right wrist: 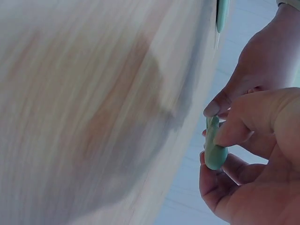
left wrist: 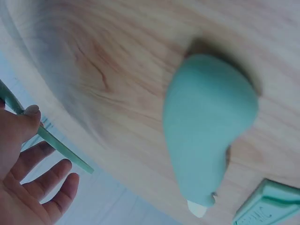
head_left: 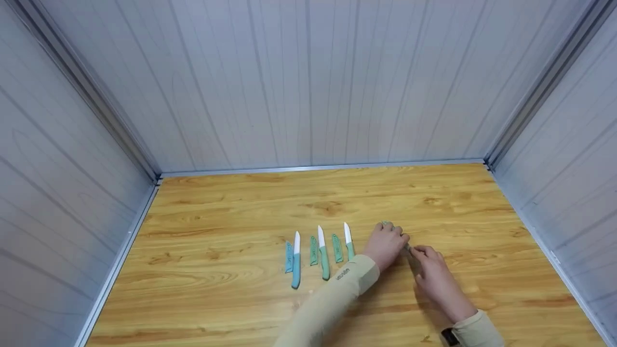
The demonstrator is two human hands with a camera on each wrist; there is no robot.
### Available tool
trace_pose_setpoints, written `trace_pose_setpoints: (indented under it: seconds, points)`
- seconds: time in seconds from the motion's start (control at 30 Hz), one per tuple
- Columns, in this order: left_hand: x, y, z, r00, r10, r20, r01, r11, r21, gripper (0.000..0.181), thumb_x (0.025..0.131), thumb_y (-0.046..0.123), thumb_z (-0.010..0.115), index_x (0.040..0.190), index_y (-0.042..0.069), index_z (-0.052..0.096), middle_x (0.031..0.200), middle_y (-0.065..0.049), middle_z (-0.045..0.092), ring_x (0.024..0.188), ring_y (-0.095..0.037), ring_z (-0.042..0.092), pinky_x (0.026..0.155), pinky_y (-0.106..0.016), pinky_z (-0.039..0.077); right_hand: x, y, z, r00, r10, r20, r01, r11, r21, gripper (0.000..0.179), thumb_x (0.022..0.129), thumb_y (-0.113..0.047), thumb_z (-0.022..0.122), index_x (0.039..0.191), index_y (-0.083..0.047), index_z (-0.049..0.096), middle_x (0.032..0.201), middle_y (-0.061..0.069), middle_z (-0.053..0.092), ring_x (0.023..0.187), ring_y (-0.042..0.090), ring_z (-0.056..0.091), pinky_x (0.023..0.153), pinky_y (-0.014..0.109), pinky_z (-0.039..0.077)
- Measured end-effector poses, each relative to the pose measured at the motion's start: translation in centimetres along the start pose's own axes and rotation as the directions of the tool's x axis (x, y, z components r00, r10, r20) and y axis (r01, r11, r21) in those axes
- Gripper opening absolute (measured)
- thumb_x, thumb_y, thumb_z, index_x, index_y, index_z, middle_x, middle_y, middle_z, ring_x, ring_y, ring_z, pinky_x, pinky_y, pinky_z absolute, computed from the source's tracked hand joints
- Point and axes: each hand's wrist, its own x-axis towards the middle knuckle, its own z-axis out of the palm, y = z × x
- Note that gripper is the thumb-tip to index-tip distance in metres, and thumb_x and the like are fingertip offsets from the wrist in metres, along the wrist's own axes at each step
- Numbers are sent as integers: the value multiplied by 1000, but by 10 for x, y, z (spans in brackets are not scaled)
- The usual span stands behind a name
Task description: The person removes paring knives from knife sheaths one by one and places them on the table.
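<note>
My left hand (head_left: 385, 246) pinches a slim green sheath (left wrist: 65, 151) between thumb and index finger, its other fingers loosely bent. My right hand (head_left: 436, 275) grips the green handle of a knife (right wrist: 216, 157) just to the right of it. Handle and sheath lie in line between the two hands; the blade is hidden, so how deep it sits in the sheath cannot be told. Left of my hands, a green-handled knife with a white blade (head_left: 347, 233) lies on the table, its green sheath (head_left: 337, 248) beside it.
Farther left lie another green-handled knife (head_left: 324, 260) with its green sheath (head_left: 314, 250), and a blue-handled knife (head_left: 296, 270) with a blue sheath (head_left: 288, 257). Pale panel walls (head_left: 308, 86) enclose the wood-grain table (head_left: 217, 308) at the back and both sides.
</note>
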Motion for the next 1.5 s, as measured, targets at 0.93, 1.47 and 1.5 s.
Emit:
trace_pose_setpoints:
  seconds: [0.93,1.47,1.5]
  points:
    - [-50,-26,-17,989,-132,-71,117,977,-177,9,93,20,63,100,24,66,101,4,59,105,-16,55,100,-37,42,6,-18,10,989,-135,-67,138,990,32,60,65,25,59,120,2,63,114,13,58,103,34,51,87,49,43]
    - [-88,-41,-26,972,-214,-98,189,958,-216,13,89,31,67,101,26,66,98,5,56,99,-16,54,91,-36,44,11,-40,16,973,-209,-95,215,975,57,60,64,24,66,115,-7,67,110,6,61,99,27,51,87,44,41]
    - [-91,-42,-26,970,-220,-100,193,956,-223,13,89,31,67,100,25,66,98,5,56,98,-16,54,91,-36,44,11,-41,16,973,-212,-96,218,974,61,60,64,24,66,115,-7,67,110,6,61,99,27,51,88,44,41]
